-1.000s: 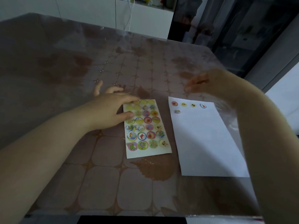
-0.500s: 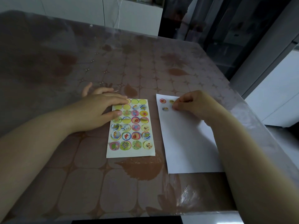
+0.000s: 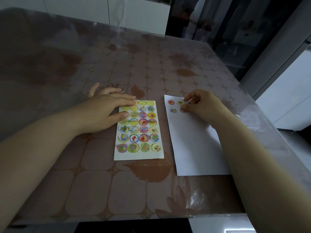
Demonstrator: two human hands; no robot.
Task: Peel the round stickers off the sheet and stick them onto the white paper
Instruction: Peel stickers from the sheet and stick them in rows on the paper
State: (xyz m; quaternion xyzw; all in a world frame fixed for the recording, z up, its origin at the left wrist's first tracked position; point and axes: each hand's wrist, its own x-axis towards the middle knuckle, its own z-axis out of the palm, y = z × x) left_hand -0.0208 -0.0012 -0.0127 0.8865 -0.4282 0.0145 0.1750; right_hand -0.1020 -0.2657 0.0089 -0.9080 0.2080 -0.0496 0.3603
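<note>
The sticker sheet [image 3: 138, 153] lies flat in front of me, with several rows of colourful round stickers and several bare yellow circles near its top. My left hand [image 3: 107, 111] lies flat on the sheet's upper left corner, fingers spread, pressing it down. The white paper [image 3: 193, 148] lies to the right of the sheet. A red sticker [image 3: 171, 102], a yellow sticker [image 3: 180, 102] and a bluish sticker [image 3: 173, 110] show at its top left. My right hand [image 3: 202, 106] rests on the paper's top, thumb and forefinger pinched on a small sticker that they mostly hide.
The table [image 3: 94, 190] has a brown leaf-patterned cloth under clear plastic. Its right edge runs close beside the paper, and its near edge is just below my forearms. White cabinets [image 3: 138, 17] stand behind the table, with a dark doorway at the back right.
My right hand has come down from above the paper's top edge onto the paper, beside the stuck stickers. The left hand has stayed on the sheet.
</note>
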